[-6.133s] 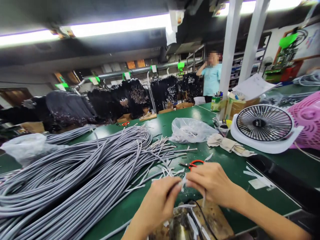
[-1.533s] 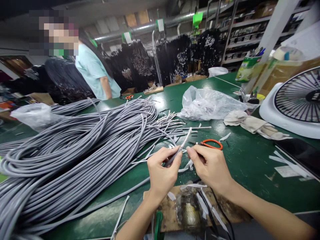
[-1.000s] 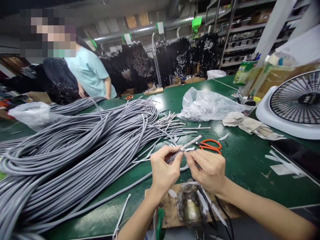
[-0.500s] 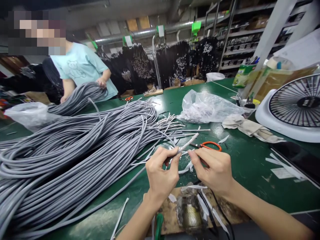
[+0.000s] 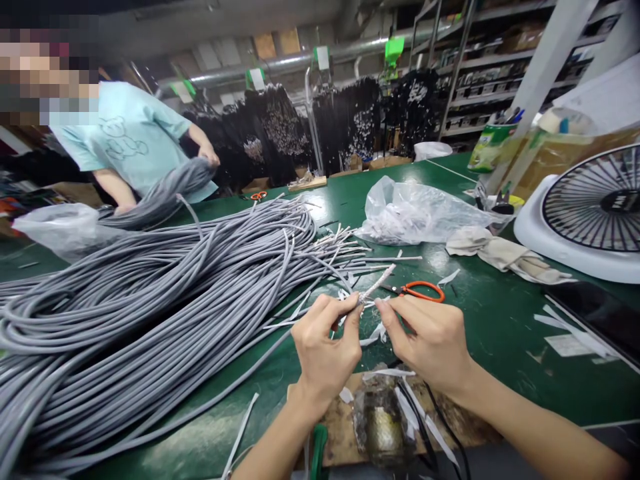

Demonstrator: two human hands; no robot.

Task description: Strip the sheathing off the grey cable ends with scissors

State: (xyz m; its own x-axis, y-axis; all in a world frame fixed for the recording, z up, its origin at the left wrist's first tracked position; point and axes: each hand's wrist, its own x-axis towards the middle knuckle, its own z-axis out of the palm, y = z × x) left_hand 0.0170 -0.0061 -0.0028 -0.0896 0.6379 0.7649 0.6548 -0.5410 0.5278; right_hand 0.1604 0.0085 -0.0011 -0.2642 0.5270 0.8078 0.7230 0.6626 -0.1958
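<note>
My left hand (image 5: 327, 343) pinches a grey cable near its stripped end. That end (image 5: 379, 282) is pale and braided-looking, and it points up and to the right past my fingertips. Just to the right, my right hand (image 5: 425, 337) is closed in a pinch on a thin pale strand (image 5: 370, 303) that leads off the cable beside my left fingertips. Behind my hands lie orange-handled scissors (image 5: 423, 291). A large bundle of grey cables (image 5: 165, 320) covers the left side of the green table, many of its ends stripped pale.
A wooden board (image 5: 340, 433) with a metal block (image 5: 383, 427) sits below my hands. Beyond are a clear plastic bag (image 5: 405, 213), a glove (image 5: 505, 253), a fan (image 5: 530, 227) and a black flat device (image 5: 595, 320). A co-worker (image 5: 125, 140) holds a grey cable coil (image 5: 173, 193) across the table.
My hands keep nearly the same pinch, with the cable end shifted very slightly. The co-worker has leaned to the left with the cable coil.
</note>
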